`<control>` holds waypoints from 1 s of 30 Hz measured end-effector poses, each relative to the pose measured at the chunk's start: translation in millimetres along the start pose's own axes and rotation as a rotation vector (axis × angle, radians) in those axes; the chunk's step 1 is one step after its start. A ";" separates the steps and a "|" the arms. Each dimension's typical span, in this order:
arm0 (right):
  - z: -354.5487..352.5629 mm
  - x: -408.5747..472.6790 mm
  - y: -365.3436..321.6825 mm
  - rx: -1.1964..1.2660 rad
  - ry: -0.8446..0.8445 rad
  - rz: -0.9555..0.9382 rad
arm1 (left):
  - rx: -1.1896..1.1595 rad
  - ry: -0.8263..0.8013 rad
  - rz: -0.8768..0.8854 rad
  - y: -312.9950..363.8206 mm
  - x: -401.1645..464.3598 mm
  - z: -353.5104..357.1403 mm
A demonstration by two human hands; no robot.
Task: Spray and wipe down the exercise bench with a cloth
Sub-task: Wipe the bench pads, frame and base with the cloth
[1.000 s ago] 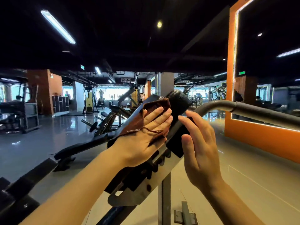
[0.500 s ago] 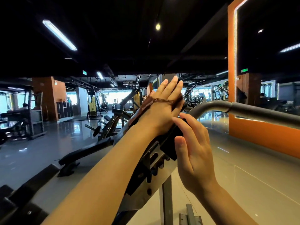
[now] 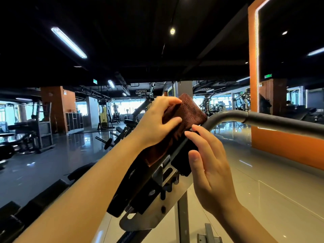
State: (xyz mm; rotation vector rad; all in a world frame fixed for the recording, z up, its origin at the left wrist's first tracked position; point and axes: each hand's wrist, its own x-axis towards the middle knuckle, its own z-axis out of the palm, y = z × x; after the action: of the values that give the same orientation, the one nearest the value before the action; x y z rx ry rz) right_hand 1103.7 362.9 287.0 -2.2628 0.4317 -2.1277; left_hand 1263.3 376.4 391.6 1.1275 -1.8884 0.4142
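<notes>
Gym floor behind; my left hand [image 3: 154,123] grips the brown cloth [image 3: 185,114] on the bench pad's [image 3: 180,156] far end. Right hand [image 3: 208,165], fingers relaxed, steadies it; I would press firmly and wipe overlapping.

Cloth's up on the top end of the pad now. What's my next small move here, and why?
Probably draw the left hand back down the black pad with the brown cloth pressed under it. The cloth already covers the pad's top end beside the grey bar, and bare pad shows below it. The right hand rests open-fingered against the pad's side, seemingly steadying it.

Gym: weight machines [image 3: 105,113], mirror wall [image 3: 289,67].
</notes>
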 end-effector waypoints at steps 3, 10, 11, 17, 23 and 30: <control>1.8 0.0 1.4 -0.011 0.011 -0.007 | 0.318 -0.110 0.160 -10.8 6.1 4.2; 11.4 -1.0 4.7 -0.017 0.081 -0.006 | 0.441 0.025 0.289 -9.6 14.4 26.9; 10.8 -0.2 5.1 -0.012 0.083 -0.014 | 0.444 0.041 0.297 -12.0 8.2 25.8; 6.0 1.3 5.2 -0.011 0.068 -0.041 | 0.630 0.122 0.194 -28.5 -70.9 22.4; 17.3 -1.8 0.5 -0.012 0.145 0.002 | 0.812 0.153 0.104 -29.6 -81.4 32.1; 15.5 -1.4 6.5 -0.023 0.182 0.022 | 0.725 0.164 0.151 8.1 25.4 46.7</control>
State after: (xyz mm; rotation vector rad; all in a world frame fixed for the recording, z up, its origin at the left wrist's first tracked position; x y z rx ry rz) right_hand 1117.6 354.1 283.2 -2.0728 0.4846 -2.3388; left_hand 1227.3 336.6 387.0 1.3475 -1.7171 1.3094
